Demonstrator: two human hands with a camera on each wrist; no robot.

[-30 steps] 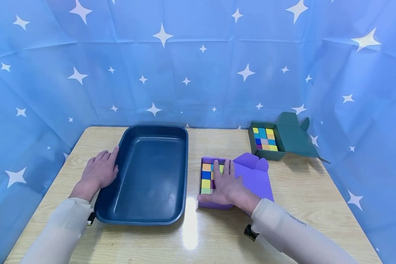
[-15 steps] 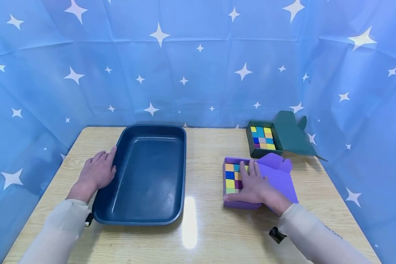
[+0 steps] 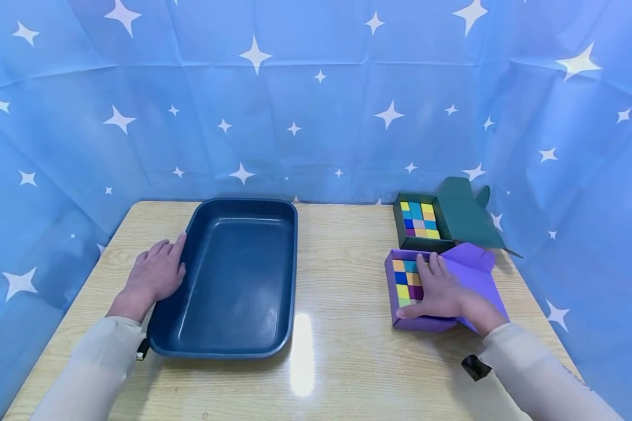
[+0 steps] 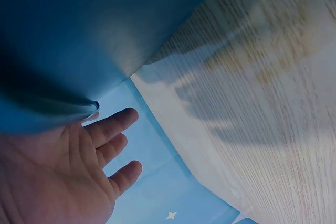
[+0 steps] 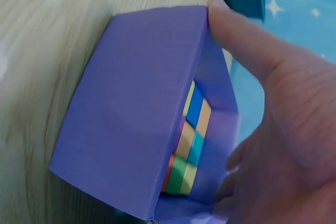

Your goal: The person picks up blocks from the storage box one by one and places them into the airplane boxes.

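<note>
A deep blue rectangular tray (image 3: 232,286) lies left of centre on the table. My left hand (image 3: 155,275) rests at its left rim, and in the left wrist view that hand (image 4: 68,177) has its fingers loosely extended beside the tray's wall (image 4: 105,24). To the right stands a purple box (image 3: 425,323) with its lid folded back, packed with coloured blocks (image 3: 402,278). My right hand (image 3: 447,295) spans this box, thumb at the front left corner and fingertips near the back wall. The right wrist view shows the thumb on the purple box's (image 5: 131,98) edge; other fingertips are partly hidden.
Behind the purple box, a dark green box (image 3: 426,242) with its lid open holds several coloured blocks (image 3: 418,222). The wooden table (image 3: 342,351) ends at a blue star-patterned curtain (image 3: 316,146) on the back and sides.
My right hand and the purple box have slid right together across the table, bringing the box in front of the green one. My left hand and the tray stay put.
</note>
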